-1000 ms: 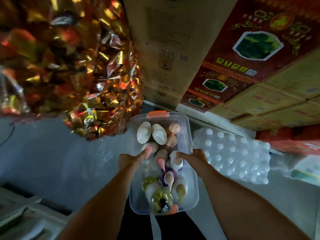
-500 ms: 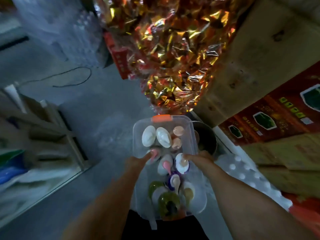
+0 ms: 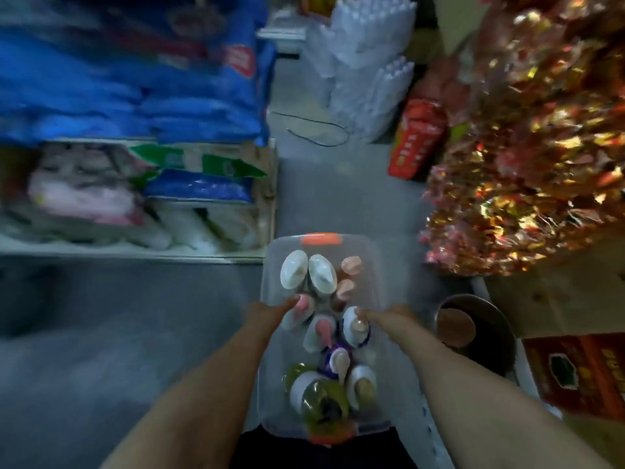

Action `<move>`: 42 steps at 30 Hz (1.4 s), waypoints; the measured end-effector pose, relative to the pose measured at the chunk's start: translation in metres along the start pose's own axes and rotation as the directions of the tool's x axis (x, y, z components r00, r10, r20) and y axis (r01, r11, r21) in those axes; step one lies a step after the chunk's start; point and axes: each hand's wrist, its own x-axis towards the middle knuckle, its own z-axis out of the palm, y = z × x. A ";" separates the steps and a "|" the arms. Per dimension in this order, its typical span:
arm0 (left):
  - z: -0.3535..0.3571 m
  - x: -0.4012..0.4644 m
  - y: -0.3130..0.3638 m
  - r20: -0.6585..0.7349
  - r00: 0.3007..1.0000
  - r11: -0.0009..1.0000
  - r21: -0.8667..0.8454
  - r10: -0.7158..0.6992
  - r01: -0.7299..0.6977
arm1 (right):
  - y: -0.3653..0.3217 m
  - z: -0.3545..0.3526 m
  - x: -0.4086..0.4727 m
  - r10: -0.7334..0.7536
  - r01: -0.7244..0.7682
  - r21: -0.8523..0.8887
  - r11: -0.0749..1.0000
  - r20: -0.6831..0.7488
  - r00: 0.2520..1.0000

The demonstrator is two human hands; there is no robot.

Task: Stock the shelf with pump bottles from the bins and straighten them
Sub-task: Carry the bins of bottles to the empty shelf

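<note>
View swung toward stocked shelves point(image 3: 135, 198), grey floor point(image 3: 338, 191), both grips point(image 3: 267, 313) point(image 3: 389, 316) grasping clear bin point(image 3: 382, 289)

A single head-worn wide-angle view looks steeply down, close over the carried bin point(image 3: 378, 265), toward a floor point(image 3: 101, 333) that looks motion-blurred.

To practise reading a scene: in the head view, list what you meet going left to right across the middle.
Shelf of blurred bagged goods → clear bin of pump bottles → metal bowl → red printed carton.
</note>
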 end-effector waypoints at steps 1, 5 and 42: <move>-0.023 -0.002 -0.008 -0.024 1.000 0.999 -0.033 -0.011 0.010 | -0.013 0.018 -0.009 -0.023 0.024 -0.036 0.999 0.031 0.999; -0.111 -0.008 -0.041 -0.180 0.979 0.983 -0.172 -0.099 0.068 | -0.065 0.094 -0.042 -0.069 0.097 -0.196 0.976 0.147 0.987; -0.721 0.058 -0.220 -0.333 0.648 0.365 -0.927 -0.685 -0.091 | -0.459 0.814 -0.212 -0.233 0.761 -0.569 0.313 0.730 0.642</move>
